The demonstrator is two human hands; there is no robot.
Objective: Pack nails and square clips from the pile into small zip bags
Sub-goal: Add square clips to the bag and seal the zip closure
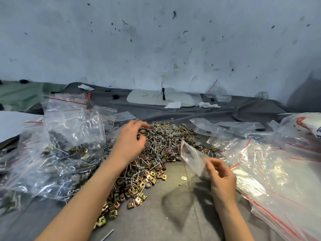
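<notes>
The left hand (132,141) reaches over the far left side of the pile (161,159), its grip curled down round some nails (156,145) among grey round caps (171,130). The right hand (220,176) pinches the near end of a small zip bag (192,157) between thumb and fingertips; the bag slants up, its far end over the pile's right edge. Square clips (137,190) trail from the pile toward the near left, along the left forearm. Filled bags (69,136) crowd the left side and touch the pile; empty red-striped bags (269,171) lie heaped on the right. Between the forearms the grey cloth (173,214) lies open, with one stray clip (184,178) near the held bag.
</notes>
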